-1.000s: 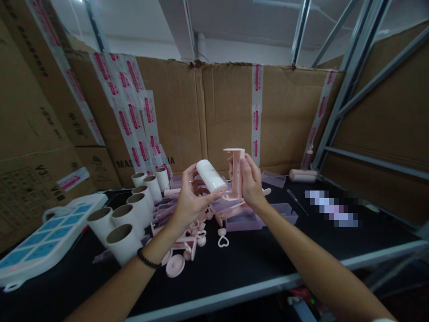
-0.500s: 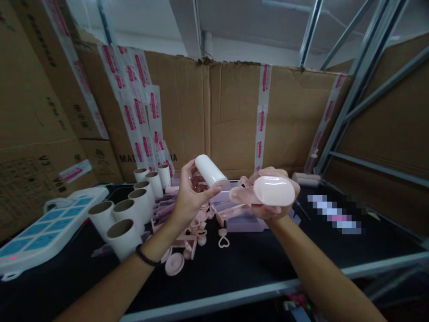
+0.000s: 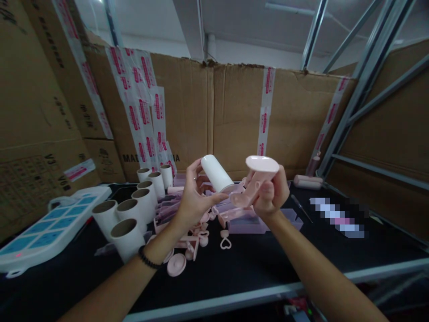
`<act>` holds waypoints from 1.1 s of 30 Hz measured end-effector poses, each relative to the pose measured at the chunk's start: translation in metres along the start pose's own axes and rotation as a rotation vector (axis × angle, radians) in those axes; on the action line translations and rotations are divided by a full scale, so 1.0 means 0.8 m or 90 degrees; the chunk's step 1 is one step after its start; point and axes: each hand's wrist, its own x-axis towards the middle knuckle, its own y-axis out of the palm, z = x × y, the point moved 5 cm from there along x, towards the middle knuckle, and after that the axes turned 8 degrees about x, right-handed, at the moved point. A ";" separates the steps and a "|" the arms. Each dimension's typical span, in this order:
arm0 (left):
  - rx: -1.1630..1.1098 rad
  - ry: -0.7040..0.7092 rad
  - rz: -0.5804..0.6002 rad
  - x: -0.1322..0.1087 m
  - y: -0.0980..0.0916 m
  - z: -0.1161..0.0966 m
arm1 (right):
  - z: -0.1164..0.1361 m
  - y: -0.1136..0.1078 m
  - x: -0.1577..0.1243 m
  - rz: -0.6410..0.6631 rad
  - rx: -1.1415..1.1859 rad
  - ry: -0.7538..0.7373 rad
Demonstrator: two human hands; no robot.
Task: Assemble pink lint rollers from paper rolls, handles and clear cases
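Note:
My left hand [image 3: 196,197] is closed on a white roll [image 3: 216,173], tilted with its lower end toward the right. In my right hand [image 3: 273,192] is a pale pink plastic part [image 3: 256,179] with a flat oval top and an arm that reaches down to the left. The arm's rounded end is close to the roll's lower end; whether they touch I cannot tell. Below both hands lie clear purple plastic trays [image 3: 248,225], a pink heart-shaped piece [image 3: 225,241], a round pink disc [image 3: 176,264] and several other small pink parts.
Several white rolls with brown cores [image 3: 124,232] stand upright at the left. Beyond them lies a white power strip [image 3: 55,223] with blue panels. A pink cylinder [image 3: 307,181] and a thin tool [image 3: 301,208] lie at the right. A cardboard wall [image 3: 234,112] closes off the back.
My right hand has turned the pink part, so its oval face now tips upward and its arm shows from the side. My left hand keeps hold of the roll. The view has shifted slightly.

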 end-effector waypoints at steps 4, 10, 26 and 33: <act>0.038 0.035 0.023 -0.005 0.005 -0.006 | -0.001 0.017 0.015 -0.038 0.168 0.224; 0.062 0.032 0.040 -0.007 0.010 -0.010 | -0.020 0.025 0.017 -0.014 0.202 0.350; 0.051 0.053 0.089 -0.006 0.012 -0.002 | -0.046 0.037 0.002 -0.001 0.201 0.426; 0.039 0.057 0.105 -0.005 0.011 -0.001 | -0.048 0.039 0.002 0.013 0.178 0.422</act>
